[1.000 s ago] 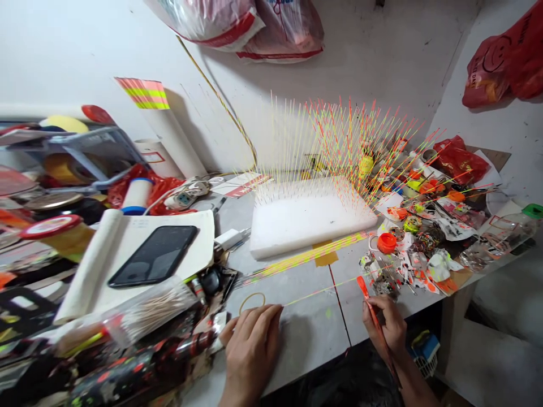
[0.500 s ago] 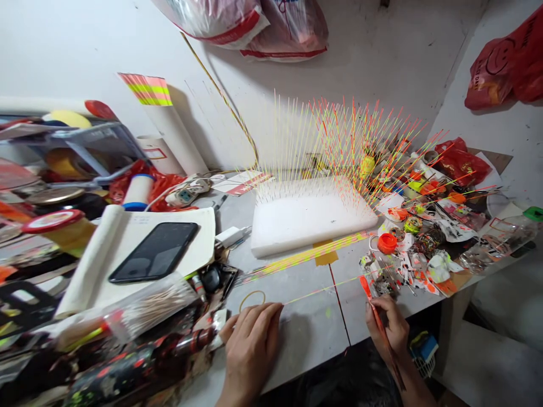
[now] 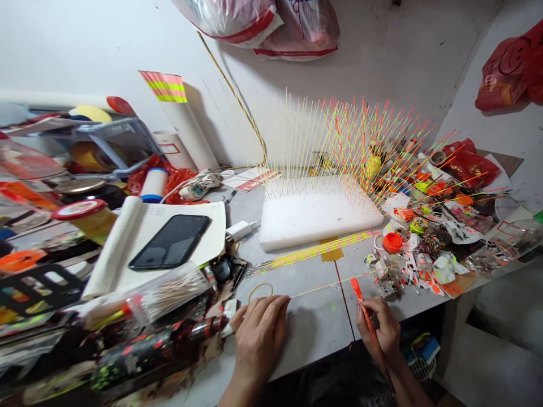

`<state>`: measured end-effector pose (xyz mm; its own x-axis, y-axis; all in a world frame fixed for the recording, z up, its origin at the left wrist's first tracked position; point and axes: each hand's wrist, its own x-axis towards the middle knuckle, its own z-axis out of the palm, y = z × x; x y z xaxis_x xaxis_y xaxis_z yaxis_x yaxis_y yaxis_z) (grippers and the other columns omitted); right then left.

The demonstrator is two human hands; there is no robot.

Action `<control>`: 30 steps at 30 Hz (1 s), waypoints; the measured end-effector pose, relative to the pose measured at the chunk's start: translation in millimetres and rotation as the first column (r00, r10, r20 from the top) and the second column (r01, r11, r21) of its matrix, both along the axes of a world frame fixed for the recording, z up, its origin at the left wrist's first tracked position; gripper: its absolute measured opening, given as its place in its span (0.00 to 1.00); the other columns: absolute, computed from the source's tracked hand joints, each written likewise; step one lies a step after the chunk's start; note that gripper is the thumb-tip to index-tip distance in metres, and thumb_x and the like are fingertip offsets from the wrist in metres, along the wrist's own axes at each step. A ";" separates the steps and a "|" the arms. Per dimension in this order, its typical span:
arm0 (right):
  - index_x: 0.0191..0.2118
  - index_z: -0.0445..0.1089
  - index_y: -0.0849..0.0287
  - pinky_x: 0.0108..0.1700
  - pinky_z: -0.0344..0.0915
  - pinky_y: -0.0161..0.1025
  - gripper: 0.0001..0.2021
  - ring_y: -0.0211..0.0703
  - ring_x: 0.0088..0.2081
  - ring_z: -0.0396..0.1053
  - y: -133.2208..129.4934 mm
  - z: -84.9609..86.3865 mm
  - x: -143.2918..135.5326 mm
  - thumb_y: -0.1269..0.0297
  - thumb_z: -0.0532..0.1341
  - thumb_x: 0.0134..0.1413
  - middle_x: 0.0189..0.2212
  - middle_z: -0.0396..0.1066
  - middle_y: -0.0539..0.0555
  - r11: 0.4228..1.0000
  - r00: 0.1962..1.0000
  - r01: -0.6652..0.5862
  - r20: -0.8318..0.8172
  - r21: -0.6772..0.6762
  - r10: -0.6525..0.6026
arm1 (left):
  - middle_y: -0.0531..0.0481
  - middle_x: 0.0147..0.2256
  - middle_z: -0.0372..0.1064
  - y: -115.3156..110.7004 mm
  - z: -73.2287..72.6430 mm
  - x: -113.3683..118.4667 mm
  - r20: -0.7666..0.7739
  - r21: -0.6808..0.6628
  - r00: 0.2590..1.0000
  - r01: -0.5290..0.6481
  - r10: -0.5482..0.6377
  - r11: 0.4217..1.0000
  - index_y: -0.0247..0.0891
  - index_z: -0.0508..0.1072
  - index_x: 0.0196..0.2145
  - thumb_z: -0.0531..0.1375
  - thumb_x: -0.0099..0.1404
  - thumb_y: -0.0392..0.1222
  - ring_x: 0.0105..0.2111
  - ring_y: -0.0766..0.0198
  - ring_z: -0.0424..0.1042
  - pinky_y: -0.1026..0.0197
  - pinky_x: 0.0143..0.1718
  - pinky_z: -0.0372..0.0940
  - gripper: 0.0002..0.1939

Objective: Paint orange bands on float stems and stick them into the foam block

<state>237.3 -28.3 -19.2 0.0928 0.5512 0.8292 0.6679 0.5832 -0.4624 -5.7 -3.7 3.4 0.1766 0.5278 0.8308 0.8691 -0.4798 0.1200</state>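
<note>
My left hand (image 3: 262,330) rests low at the front of the table, its fingers pinched on the end of a thin yellow-and-orange stick (image 3: 320,288). The stick reaches out to the right, nearly level. In my right hand (image 3: 379,325) is a paintbrush (image 3: 370,322) with an orange-coated head, held like a pen. The brush head is right by the stick; whether they touch I cannot tell. Behind lies a bundle of similar sticks (image 3: 314,253). Many more stand upright in a white foam block (image 3: 318,217), red and yellow in colour. A rubber band (image 3: 260,286) lies by my left fingers.
An orange paint cap (image 3: 392,242) sits among paint-stained scraps at right. On the left are a phone (image 3: 169,242) on an open notebook (image 3: 218,226), a bag of cotton swabs (image 3: 169,297) and a paint-spattered bottle (image 3: 139,350). Plastic bags (image 3: 297,28) hang above.
The view has swung slightly left. My right hand and the brush have moved left along the stick, towards my left hand. The left hand keeps its pinch.
</note>
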 end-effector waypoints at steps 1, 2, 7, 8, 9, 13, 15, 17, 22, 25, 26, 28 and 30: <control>0.41 0.68 0.55 0.31 0.72 0.32 0.06 0.37 0.29 0.73 0.6 -0.6 0.1 0.73 0.59 0.62 0.29 0.73 0.50 1.000 1.000 0.001 0.004 0.002 -0.001 | 0.52 0.31 0.75 -0.4 0.9 0.4 0.003 -0.001 1.000 0.001 -0.001 1.000 0.40 0.71 0.39 0.56 0.71 0.34 0.32 0.64 0.73 0.59 0.40 0.59 0.05; 0.41 0.69 0.55 0.31 0.72 0.32 0.06 0.37 0.29 0.73 1.1 -1.1 0.2 0.73 0.59 0.62 0.30 0.74 0.50 1.000 1.000 0.001 0.010 0.006 -0.001 | 0.52 0.31 0.75 -0.8 1.6 0.7 0.005 -0.004 1.000 0.002 -0.002 1.000 0.40 0.71 0.39 0.56 0.71 0.34 0.32 0.65 0.73 0.59 0.40 0.59 0.05; 0.41 0.69 0.55 0.30 0.71 0.31 0.05 0.37 0.28 0.72 2.2 -1.9 0.3 0.72 0.59 0.62 0.29 0.73 0.50 1.000 1.000 0.000 0.016 -0.011 0.000 | 0.53 0.31 0.75 -2.4 1.4 1.3 0.009 -0.020 1.000 0.007 -0.007 1.000 0.40 0.71 0.39 0.56 0.70 0.32 0.32 0.65 0.73 0.59 0.40 0.58 0.05; 0.40 0.70 0.55 0.30 0.71 0.31 0.05 0.37 0.28 0.72 2.1 -2.3 0.3 0.72 0.59 0.62 0.29 0.73 0.50 1.000 1.000 0.004 0.014 -0.019 -0.004 | 0.53 0.32 0.75 -2.5 0.7 1.4 0.014 -0.021 1.000 0.007 -0.006 1.000 0.40 0.71 0.39 0.56 0.70 0.32 0.32 0.65 0.73 0.59 0.41 0.58 0.05; 0.40 0.70 0.55 0.30 0.71 0.31 0.05 0.37 0.28 0.72 2.0 -2.9 0.2 0.72 0.59 0.62 0.29 0.73 0.50 1.000 1.000 0.010 0.009 -0.024 -0.010 | 0.53 0.32 0.75 -2.6 0.1 1.4 0.022 -0.022 1.000 0.008 -0.007 1.000 0.40 0.71 0.40 0.56 0.70 0.32 0.32 0.65 0.73 0.59 0.41 0.58 0.06; 0.40 0.70 0.56 0.30 0.71 0.30 0.04 0.36 0.30 0.73 0.6 -9.1 1.1 0.71 0.61 0.62 0.30 0.73 0.50 0.999 0.999 0.026 -0.020 -0.032 -0.027 | 0.53 0.32 0.75 -2.4 -1.4 1.5 0.057 -0.022 0.998 0.022 -0.020 1.000 0.40 0.71 0.40 0.56 0.70 0.32 0.32 0.65 0.74 0.59 0.41 0.58 0.06; 0.41 0.70 0.56 0.31 0.71 0.30 0.04 0.37 0.30 0.73 -0.9 -13.4 2.3 0.71 0.61 0.62 0.30 0.73 0.50 0.999 0.999 0.025 -0.036 -0.040 -0.026 | 0.53 0.32 0.75 -2.2 -1.0 1.5 0.064 -0.018 0.998 0.023 -0.022 1.000 0.40 0.71 0.40 0.56 0.70 0.32 0.32 0.65 0.74 0.59 0.41 0.58 0.06; 0.41 0.70 0.56 0.32 0.71 0.30 0.05 0.37 0.30 0.73 -2.7 -16.5 3.4 0.73 0.61 0.61 0.31 0.73 0.50 0.999 0.998 0.013 -0.057 -0.043 -0.015 | 0.53 0.32 0.75 -2.1 -0.2 1.5 0.064 -0.013 0.998 0.022 -0.021 1.000 0.40 0.71 0.39 0.56 0.70 0.32 0.32 0.64 0.74 0.59 0.41 0.58 0.06; 0.42 0.70 0.56 0.35 0.72 0.33 0.09 0.37 0.31 0.73 -5.8 -14.1 -0.9 0.77 0.60 0.60 0.30 0.73 0.50 0.994 0.992 -0.105 -0.064 0.030 0.106 | 0.52 0.32 0.75 -2.2 0.8 1.9 0.056 -0.009 0.998 0.013 -0.013 1.000 0.40 0.71 0.39 0.54 0.72 0.33 0.32 0.64 0.74 0.58 0.41 0.58 0.07; 0.43 0.69 0.56 0.35 0.72 0.33 0.10 0.37 0.31 0.72 -5.8 -10.1 -9.1 0.78 0.60 0.60 0.31 0.73 0.50 0.987 0.986 -0.161 -0.050 0.020 0.162 | 0.53 0.32 0.75 -2.4 0.1 2.1 0.058 -0.006 0.998 0.006 -0.006 1.000 0.40 0.71 0.39 0.55 0.72 0.33 0.32 0.64 0.74 0.58 0.41 0.57 0.06; 0.43 0.69 0.56 0.35 0.72 0.33 0.10 0.37 0.31 0.72 -5.8 -9.3 -12.0 0.78 0.60 0.60 0.31 0.73 0.50 0.986 0.984 -0.169 -0.048 0.006 0.169 | 0.52 0.32 0.75 -2.5 -0.3 2.2 0.060 -0.006 0.998 0.006 -0.006 1.000 0.40 0.71 0.39 0.55 0.72 0.33 0.32 0.64 0.74 0.58 0.41 0.57 0.06; 0.44 0.68 0.56 0.35 0.71 0.33 0.10 0.37 0.32 0.72 -5.7 -8.5 -16.6 0.77 0.60 0.60 0.32 0.73 0.51 0.985 0.984 -0.171 -0.047 -0.027 0.170 | 0.52 0.32 0.75 -2.7 -1.0 2.3 0.063 -0.010 0.998 0.008 -0.007 1.000 0.40 0.71 0.39 0.55 0.71 0.33 0.33 0.64 0.74 0.58 0.42 0.58 0.06; 0.43 0.68 0.56 0.34 0.71 0.33 0.09 0.37 0.31 0.71 -5.5 -8.5 -19.4 0.76 0.59 0.61 0.32 0.73 0.51 0.986 0.987 -0.157 -0.050 -0.052 0.154 | 0.52 0.32 0.75 -3.0 -1.5 2.7 0.067 -0.016 0.998 0.012 -0.011 1.000 0.39 0.71 0.40 0.55 0.71 0.32 0.33 0.64 0.73 0.58 0.41 0.57 0.06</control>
